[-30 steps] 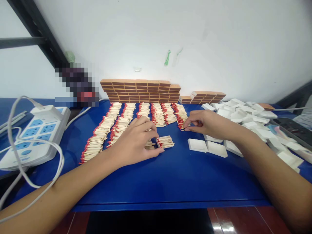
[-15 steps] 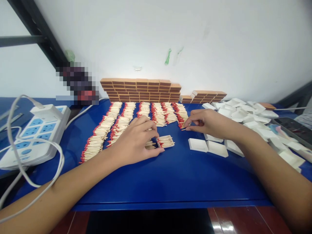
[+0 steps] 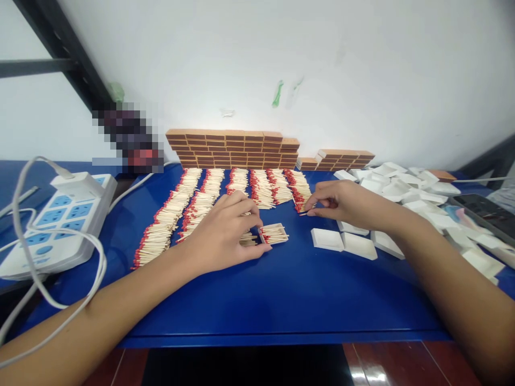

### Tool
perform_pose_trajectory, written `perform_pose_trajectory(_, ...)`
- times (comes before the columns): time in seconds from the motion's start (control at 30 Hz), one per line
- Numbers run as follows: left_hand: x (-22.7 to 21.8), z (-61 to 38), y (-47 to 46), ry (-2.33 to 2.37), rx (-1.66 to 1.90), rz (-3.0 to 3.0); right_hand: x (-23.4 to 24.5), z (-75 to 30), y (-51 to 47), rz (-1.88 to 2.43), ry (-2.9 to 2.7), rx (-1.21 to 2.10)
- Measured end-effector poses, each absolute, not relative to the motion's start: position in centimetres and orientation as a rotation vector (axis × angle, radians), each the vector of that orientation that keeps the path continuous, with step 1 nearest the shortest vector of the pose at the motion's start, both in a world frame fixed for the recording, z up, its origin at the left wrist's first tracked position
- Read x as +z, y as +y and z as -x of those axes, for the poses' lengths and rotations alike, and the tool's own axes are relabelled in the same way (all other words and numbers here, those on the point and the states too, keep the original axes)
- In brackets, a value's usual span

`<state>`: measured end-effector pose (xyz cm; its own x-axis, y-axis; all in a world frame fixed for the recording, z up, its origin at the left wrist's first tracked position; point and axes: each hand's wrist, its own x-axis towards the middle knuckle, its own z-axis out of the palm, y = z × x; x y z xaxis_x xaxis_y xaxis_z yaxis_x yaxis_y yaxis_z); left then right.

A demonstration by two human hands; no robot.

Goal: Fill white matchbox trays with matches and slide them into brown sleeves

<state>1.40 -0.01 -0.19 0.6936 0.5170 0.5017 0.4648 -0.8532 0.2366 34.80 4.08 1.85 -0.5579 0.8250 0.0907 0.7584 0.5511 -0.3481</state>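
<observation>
My left hand (image 3: 225, 230) rests on the blue table (image 3: 281, 295), fingers curled around the left end of a small white tray (image 3: 274, 234) partly filled with red-tipped matches. My right hand (image 3: 346, 202) pinches a few matches at the near end of the rightmost match row (image 3: 300, 188). Several long rows of matches (image 3: 193, 209) lie side by side behind my left hand. Two empty white trays (image 3: 344, 242) sit just in front of my right wrist.
Stacked brown matchbox sleeves (image 3: 233, 149) line the wall, with a lower stack (image 3: 341, 159) to the right. A heap of white trays (image 3: 418, 198) fills the right side. A white power strip with cables (image 3: 60, 220) lies at left; a dark phone (image 3: 486, 214) at far right.
Almost nothing has moved. My right hand's fingers have shifted slightly at the end of the match row; my left hand stays on the tray.
</observation>
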Motion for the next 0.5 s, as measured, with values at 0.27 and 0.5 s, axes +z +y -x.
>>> perform_pose_trajectory(0.27,-0.2,-1.4,0.0,0.813,0.872,-2.805,1.6,-34.8,4.2,1.366,-2.566,0.398)
perform_pose_trajectory(0.5,-0.2,-1.4,0.0,0.818,0.872,-2.813,2.9,-33.4,3.0,1.403,-2.584,0.391)
